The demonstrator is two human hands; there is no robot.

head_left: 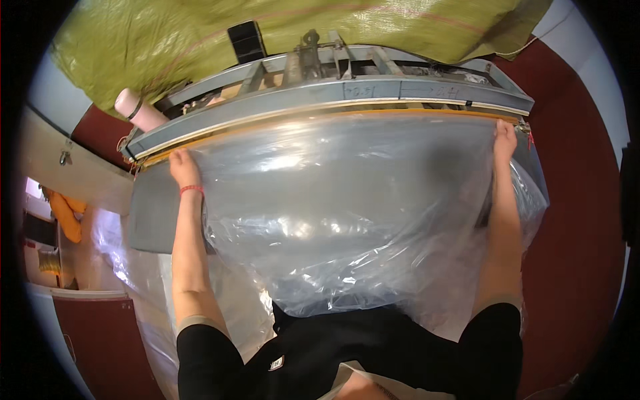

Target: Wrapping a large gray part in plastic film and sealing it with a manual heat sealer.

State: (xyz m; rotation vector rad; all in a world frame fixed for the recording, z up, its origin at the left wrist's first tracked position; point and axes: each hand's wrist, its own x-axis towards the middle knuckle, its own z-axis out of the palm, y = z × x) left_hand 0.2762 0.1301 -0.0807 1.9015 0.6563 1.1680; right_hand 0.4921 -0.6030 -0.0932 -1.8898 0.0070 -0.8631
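Observation:
A wide sheet of clear plastic film (pixel 320 173) stretches between my hands over a grey work surface (pixel 152 213). My left hand (pixel 181 167) is closed on the film's far left corner. At the far right corner, my right hand (pixel 505 139) pinches the film too. The film's far edge lies along an orange strip (pixel 400 113) at the front of a long metal frame (pixel 293 100). Toward my body the film hangs in loose, shiny folds. Both arms reach forward, wide apart.
A yellow-green woven sheet (pixel 373 27) covers the area behind the frame, with a black phone-like object (pixel 247 41) against it. A pink bottle (pixel 139 109) leans at the frame's left end. More clear film hangs at the lower left. Dark red surfaces (pixel 567 233) lie at the right.

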